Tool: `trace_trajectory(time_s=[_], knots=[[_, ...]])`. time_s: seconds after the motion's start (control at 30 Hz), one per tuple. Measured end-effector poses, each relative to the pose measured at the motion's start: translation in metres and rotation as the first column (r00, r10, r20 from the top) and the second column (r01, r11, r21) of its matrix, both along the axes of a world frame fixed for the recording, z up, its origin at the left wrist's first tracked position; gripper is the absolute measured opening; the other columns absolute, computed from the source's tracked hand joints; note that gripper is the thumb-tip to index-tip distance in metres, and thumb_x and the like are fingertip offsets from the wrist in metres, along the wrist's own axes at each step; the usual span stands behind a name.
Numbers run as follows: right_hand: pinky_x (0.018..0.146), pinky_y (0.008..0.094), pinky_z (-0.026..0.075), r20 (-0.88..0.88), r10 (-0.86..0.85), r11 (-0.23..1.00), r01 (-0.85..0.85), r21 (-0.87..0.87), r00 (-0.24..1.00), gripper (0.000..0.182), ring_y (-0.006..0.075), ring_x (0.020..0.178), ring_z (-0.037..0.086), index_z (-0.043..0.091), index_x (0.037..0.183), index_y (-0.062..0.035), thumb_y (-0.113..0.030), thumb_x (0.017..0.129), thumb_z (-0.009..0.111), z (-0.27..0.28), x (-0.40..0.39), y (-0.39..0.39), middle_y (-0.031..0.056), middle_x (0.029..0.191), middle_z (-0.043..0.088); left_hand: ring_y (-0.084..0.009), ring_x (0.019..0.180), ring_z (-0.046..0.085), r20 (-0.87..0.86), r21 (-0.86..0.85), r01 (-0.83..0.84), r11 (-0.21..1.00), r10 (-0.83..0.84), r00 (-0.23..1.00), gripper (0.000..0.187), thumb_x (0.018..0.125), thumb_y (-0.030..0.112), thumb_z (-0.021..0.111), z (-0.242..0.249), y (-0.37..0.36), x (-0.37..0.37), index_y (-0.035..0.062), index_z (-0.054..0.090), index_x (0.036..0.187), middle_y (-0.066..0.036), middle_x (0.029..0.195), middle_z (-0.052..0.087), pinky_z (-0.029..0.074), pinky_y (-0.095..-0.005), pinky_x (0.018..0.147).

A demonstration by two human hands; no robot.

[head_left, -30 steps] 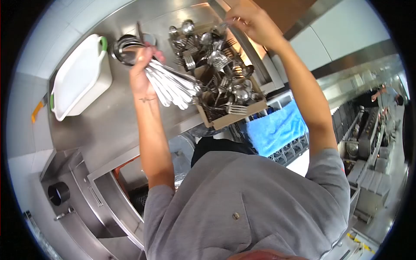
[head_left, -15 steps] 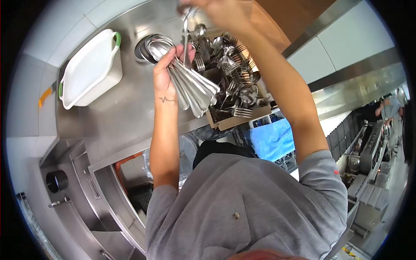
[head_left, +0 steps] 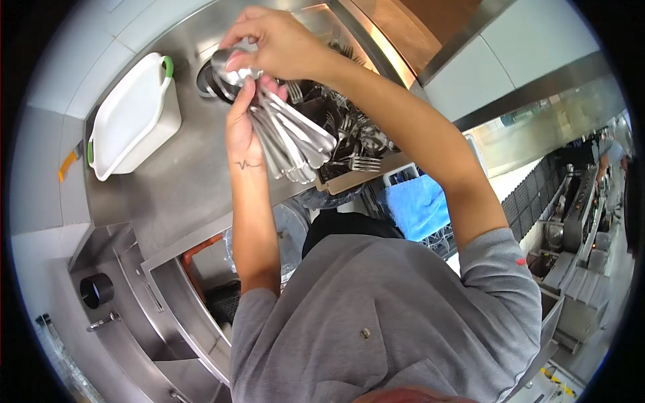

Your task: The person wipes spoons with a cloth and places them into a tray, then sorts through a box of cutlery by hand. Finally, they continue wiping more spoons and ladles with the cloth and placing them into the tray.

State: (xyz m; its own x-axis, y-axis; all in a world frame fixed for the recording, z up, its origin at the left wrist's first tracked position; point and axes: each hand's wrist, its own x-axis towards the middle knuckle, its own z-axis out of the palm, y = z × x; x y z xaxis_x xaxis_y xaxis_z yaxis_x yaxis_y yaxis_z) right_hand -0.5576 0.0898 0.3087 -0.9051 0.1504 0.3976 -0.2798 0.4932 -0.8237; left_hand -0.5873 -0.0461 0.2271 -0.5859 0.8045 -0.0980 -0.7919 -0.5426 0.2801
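Observation:
A fanned bundle of metal spoons (head_left: 292, 138) is gripped in my left hand (head_left: 243, 124), with the handles pointing down to the right and the bowls up to the left. My right hand (head_left: 282, 43) is over the bowls, its fingers closed on a spoon (head_left: 223, 62) at the top of the bundle. Just right of the bundle is a cardboard box (head_left: 353, 178) full of jumbled cutlery. Forks (head_left: 365, 164) and spoons show in it, partly hidden by my right forearm. Behind the spoon bowls, a round dark opening or container (head_left: 203, 79) is partly covered.
A white tub (head_left: 173, 111) with green handles stands on the steel counter (head_left: 178, 181) to the left. Below are a steel sink (head_left: 151, 322) and a clear plastic bag (head_left: 285, 232). A blue cloth (head_left: 418, 208) hangs over a rack on the right. Another person is far off at right.
My right hand has come down and left from above the box to the bundle's bowls, bringing a spoon. The bundle in my left hand looks fuller.

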Motion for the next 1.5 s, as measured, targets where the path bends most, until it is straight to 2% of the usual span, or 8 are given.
trace_trajectory(time_s=[0.33, 0.77, 0.9, 0.97, 1.3, 1.37, 1.43, 1.5], knots=[[0.075, 0.0299, 0.046, 0.013, 0.534, 0.843, -0.531, -0.086, 0.846, 0.047, 0.018, 0.087, 0.057, 0.047, 0.126, -0.011, -0.008, 0.08, 0.056, 0.038, 0.123, -0.009, 0.0119, 0.111, 0.056, -0.0194, 0.064, 0.05, -0.428, -0.221, 0.036, 0.975, -0.13, 0.894, 0.024, 0.078, 0.013, 0.06, 0.053, -0.043, 0.113, 0.0026, 0.053, 0.098, -0.006, 0.075, 0.053, 0.045, -0.0344, 0.063], [0.068, 0.0249, 0.047, -0.002, -0.039, 0.87, 0.033, -0.493, 0.999, 0.036, 0.0122, 0.078, 0.057, 0.059, 0.095, -0.0056, -0.007, 0.062, 0.073, -0.138, 0.445, 0.0, 0.0047, 0.082, 0.058, -0.0303, 0.079, 0.058, -0.004, -0.26, 0.815, 0.518, -0.844, 0.536, 0.016, 0.076, 0.015, 0.061, -0.074, -0.001, 0.393, 0.0041, 0.055, 0.086, -0.009, 0.068, 0.054, 0.036, -0.0546, 0.093], [0.071, 0.0265, 0.046, 0.12, -0.177, 0.665, 0.209, -0.717, 0.977, 0.045, 0.0151, 0.081, 0.056, 0.056, 0.1, -0.0035, -0.01, 0.061, 0.076, -0.158, 0.534, -0.034, 0.0066, 0.089, 0.057, -0.0198, 0.071, 0.057, 0.031, -0.365, 0.83, 0.422, -0.885, 0.464, 0.008, 0.083, 0.011, 0.058, -0.118, -0.006, 0.463, 0.0047, 0.054, 0.08, -0.006, 0.067, 0.054, 0.048, -0.0379, 0.077], [0.077, 0.0285, 0.047, 0.29, -0.186, 0.039, 0.302, -0.953, 0.939, 0.065, 0.0201, 0.089, 0.058, 0.04, 0.123, -0.0026, -0.003, 0.065, 0.07, -0.176, 0.561, -0.051, 0.0137, 0.096, 0.059, -0.0187, 0.066, 0.056, 0.099, -0.423, 0.812, 0.402, -0.87, 0.482, 0.008, 0.083, 0.011, 0.059, -0.124, 0.002, 0.488, 0.0037, 0.055, 0.081, -0.006, 0.066, 0.054, 0.049, -0.0337, 0.069], [0.069, 0.038, 0.054, 0.512, -0.224, -0.207, 0.473, -0.857, 0.829, 0.053, 0.0222, 0.068, 0.061, 0.04, 0.119, 0.0023, -0.002, 0.068, 0.057, -0.234, 0.595, -0.023, 0.0072, 0.076, 0.054, -0.0145, 0.084, 0.059, -0.283, -0.818, 0.484, 0.311, -0.95, 0.132, 0.024, 0.082, 0.018, 0.062, -0.132, 0.021, 0.474, -0.0008, 0.059, 0.097, -0.007, 0.086, 0.062, 0.048, -0.0284, 0.075], [0.061, 0.0322, 0.052, 0.545, -0.315, -0.097, 0.544, -0.833, 0.777, 0.048, 0.0149, 0.058, 0.055, 0.044, 0.117, 0.0034, -0.008, 0.073, 0.057, -0.236, 0.594, -0.003, 0.0001, 0.063, 0.048, -0.0154, 0.086, 0.057, -0.09, -0.742, 0.423, 0.52, -0.703, 0.705, 0.041, 0.083, 0.031, 0.061, -0.213, 0.013, 0.431, -0.0036, 0.055, 0.105, -0.006, 0.09, 0.061, 0.043, -0.027, 0.081], [0.055, 0.032, 0.049, 0.613, -0.287, -0.155, 0.596, -0.788, 0.736, 0.042, 0.0143, 0.051, 0.049, 0.045, 0.112, 0.0038, -0.005, 0.073, 0.056, -0.237, 0.595, 0.024, 0.0019, 0.062, 0.047, -0.025, 0.087, 0.056, -0.587, -0.688, -0.699, 0.196, -0.718, 0.376, 0.068, 0.081, 0.042, 0.062, -0.341, 0.014, 0.396, -0.0084, 0.043, 0.122, -0.013, 0.095, 0.058, 0.044, -0.0327, 0.081], [0.05, 0.0301, 0.047, 0.614, -0.255, -0.156, 0.595, -0.789, 0.747, 0.035, 0.0137, 0.049, 0.049, 0.048, 0.106, 0.0032, -0.004, 0.073, 0.057, -0.241, 0.593, 0.043, 0.0018, 0.061, 0.048, -0.0251, 0.113, 0.046, 0.065, -0.95, 0.212, 0.228, -0.52, 0.852, 0.081, 0.078, 0.041, 0.066, -0.326, 0.031, 0.373, -0.0101, 0.03, 0.13, -0.019, 0.119, 0.051, 0.037, -0.0326, 0.095]])
